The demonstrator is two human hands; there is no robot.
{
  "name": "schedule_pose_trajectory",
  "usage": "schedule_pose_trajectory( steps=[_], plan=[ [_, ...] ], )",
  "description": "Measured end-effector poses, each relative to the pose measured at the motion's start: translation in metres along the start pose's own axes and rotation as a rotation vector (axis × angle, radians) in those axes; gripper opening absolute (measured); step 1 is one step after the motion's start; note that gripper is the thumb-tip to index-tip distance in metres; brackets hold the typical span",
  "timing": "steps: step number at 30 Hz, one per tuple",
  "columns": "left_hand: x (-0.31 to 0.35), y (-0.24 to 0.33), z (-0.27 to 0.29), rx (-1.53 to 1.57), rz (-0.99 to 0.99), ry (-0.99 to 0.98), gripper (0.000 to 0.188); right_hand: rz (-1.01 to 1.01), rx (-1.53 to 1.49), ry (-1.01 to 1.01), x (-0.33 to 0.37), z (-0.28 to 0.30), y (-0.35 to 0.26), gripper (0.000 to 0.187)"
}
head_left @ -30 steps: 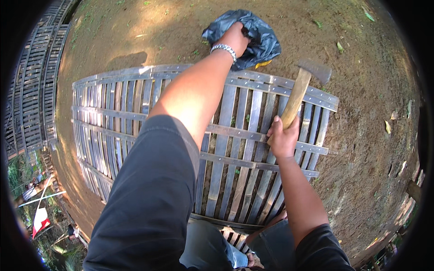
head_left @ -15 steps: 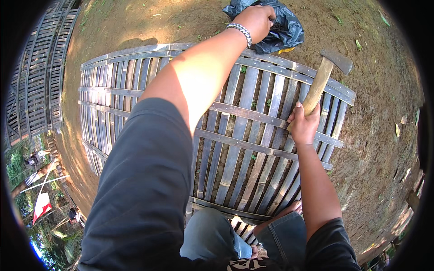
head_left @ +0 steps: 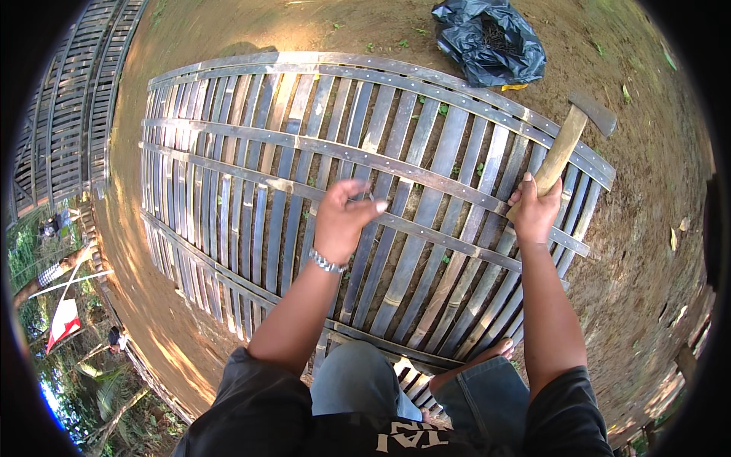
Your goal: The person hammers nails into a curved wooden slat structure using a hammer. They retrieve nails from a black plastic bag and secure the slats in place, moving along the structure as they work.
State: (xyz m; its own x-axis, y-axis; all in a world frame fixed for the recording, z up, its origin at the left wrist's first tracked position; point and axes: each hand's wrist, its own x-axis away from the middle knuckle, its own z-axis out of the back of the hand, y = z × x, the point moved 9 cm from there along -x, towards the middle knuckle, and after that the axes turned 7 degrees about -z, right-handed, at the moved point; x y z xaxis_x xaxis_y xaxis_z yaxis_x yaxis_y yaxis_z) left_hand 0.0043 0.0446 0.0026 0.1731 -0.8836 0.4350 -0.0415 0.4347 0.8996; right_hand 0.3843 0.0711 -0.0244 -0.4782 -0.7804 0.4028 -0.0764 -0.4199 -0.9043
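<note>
Clasping an axe (head_left: pixel 563 149), the right grip (head_left: pixel 536 213) is apart from the half-curled left grip (head_left: pixel 343 221), contents unclear, above white shirt lettering (head_left: pixel 415 439).

Bare brown earth ground (head_left: pixel 640 251) formed the supporting surface. A slatted bamboo panel (head_left: pixel 426 232) lay across its middle. A black plastic bag (head_left: pixel 466 55), mouth open, rested just beyond the panel's far edge. A yellowish leaf (head_left: pixel 673 240) lay to the right.

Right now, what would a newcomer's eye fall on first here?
The big slatted panel fills the middle of the view, the left hand over it. The right hand grips an axe at the panel's right side, its head beyond the far edge. Just past that edge sits an open black plastic bag.
</note>
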Motion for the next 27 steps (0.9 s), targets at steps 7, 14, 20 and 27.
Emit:
schedule_pose_trajectory(
  steps=[7, 14, 20, 27],
  plan=[
    [0.064, -0.063, 0.046, 0.169, 0.016, 0.226, 0.012, -0.015, 0.05, -0.013, 0.001, -0.005, -0.005, 0.026],
    [0.054, -0.037, 0.035, -0.293, -0.187, 0.254, 0.02, -0.021, 0.08, -0.016, 0.001, -0.006, -0.007, 0.024],
    [0.057, -0.04, 0.026, -0.267, -0.29, 0.396, 0.014, 0.004, 0.106, -0.037, 0.001, -0.006, -0.009, 0.025],
    [0.06, -0.027, 0.016, -0.543, -0.566, 0.442, 0.01, -0.007, 0.102, -0.036, 0.001, -0.007, -0.009, 0.025]
  ],
)
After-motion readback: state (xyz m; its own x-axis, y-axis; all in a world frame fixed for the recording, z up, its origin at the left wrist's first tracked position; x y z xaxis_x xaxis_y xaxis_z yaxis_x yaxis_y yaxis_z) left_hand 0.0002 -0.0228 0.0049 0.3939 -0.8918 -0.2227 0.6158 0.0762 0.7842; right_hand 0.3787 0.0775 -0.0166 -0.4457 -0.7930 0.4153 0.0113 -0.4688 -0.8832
